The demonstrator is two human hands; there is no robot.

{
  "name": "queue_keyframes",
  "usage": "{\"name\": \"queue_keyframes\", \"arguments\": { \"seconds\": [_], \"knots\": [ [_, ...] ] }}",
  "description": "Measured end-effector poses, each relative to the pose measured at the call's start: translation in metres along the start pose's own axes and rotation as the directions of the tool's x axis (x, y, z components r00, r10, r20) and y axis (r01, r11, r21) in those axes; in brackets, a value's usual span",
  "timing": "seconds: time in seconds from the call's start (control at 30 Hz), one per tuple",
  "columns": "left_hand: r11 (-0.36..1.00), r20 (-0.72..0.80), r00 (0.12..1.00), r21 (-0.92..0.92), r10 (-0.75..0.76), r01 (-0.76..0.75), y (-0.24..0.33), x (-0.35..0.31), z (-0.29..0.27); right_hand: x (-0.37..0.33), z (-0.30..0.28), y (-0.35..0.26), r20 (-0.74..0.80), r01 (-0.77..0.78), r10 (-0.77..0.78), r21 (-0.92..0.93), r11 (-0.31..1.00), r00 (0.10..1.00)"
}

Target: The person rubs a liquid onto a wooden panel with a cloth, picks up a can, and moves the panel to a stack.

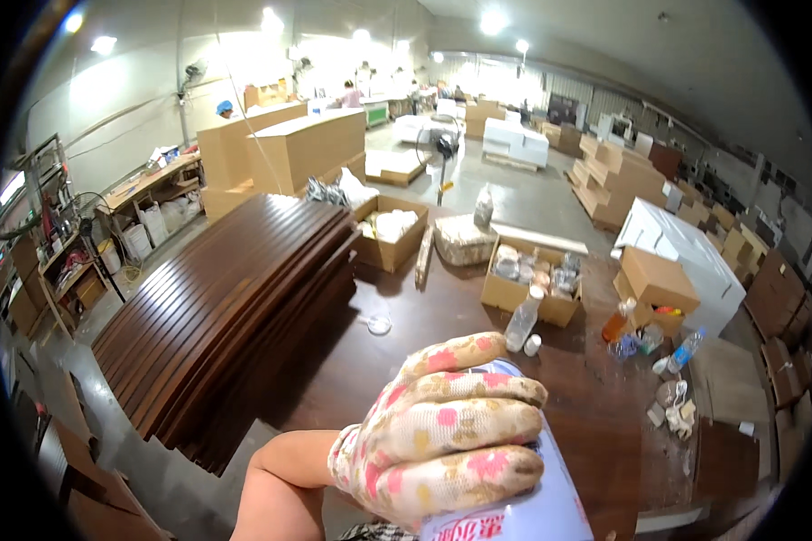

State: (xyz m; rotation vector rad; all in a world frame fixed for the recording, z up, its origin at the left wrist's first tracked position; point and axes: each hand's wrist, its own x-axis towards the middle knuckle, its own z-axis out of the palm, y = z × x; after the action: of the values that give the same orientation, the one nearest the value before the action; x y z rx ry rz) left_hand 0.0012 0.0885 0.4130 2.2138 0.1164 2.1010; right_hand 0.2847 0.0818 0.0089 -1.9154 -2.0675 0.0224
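Gripping a pale container [559,505] with red print at the lower edge of the view, the left hand [447,424], in a stained, pink-spotted glove [397,451], has its fingers bent closely over the container; the right hand is out of view and its state cannot be told; just beyond the fingers, on the dark-brown counter [451,311], stand a clear bottle [521,323] and a small white bottle [532,345], the nearest obstructions; behind them sits an open carton of jars [532,275], with a wrapped bundle [460,242] beside it, bearing a clear bag-like item [484,207]; to the left, a tall stack of dark-brown panels [226,288] takes up much of the space, an open carton of white items [390,234] standing near its far end; a white disc-like item [379,324] lies between stack and bottles; to the right are an orange bottle [617,321], a blue-labelled bottle [687,350] and a brown carton [659,279]; a fan [444,149] stands farther off; the hand covers the container's upper part, and the frame cuts off its base, so whether it rests on the counter cannot be established; the thumb cannot be made out; contact between fingers and clear bottle cannot be confirmed; distant workers are too small to detail.
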Motion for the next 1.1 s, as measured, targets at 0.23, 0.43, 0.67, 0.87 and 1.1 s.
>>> {"name": "queue_keyframes", "arguments": {
  "seconds": [0.23, 0.43, 0.67, 0.87, 1.1],
  "knots": [
    [0.832, 0.267, 0.888, -0.325, -0.375, 0.449, -0.009, -0.045, 0.004, 0.007, -0.015, -0.013, -0.020, 0.019, -0.020, -0.051, 0.999, 1.000],
    [0.768, 0.266, 0.836, -0.334, -0.479, 0.546, -0.026, -0.095, 0.014, 0.004, -0.007, -0.005, 0.002, -0.002, 0.002, -0.100, 0.995, 1.000],
    [0.668, 0.307, 0.624, 0.057, -0.719, 0.742, -0.096, -0.167, -0.007, -0.005, -0.020, -0.012, -0.045, 0.017, -0.023, -0.133, 0.991, 0.999],
    [0.398, 0.066, 0.415, -0.185, -0.907, 0.899, -0.228, -0.238, -0.016, 0.004, -0.025, -0.018, -0.035, -0.002, -0.003, -0.120, 0.993, 0.999],
    [0.431, -0.068, 0.428, -0.057, -0.901, 0.900, -0.377, -0.321, -0.005, 0.012, -0.033, -0.025, -0.007, -0.028, 0.027, -0.081, 0.996, 1.000]
  ]
}}
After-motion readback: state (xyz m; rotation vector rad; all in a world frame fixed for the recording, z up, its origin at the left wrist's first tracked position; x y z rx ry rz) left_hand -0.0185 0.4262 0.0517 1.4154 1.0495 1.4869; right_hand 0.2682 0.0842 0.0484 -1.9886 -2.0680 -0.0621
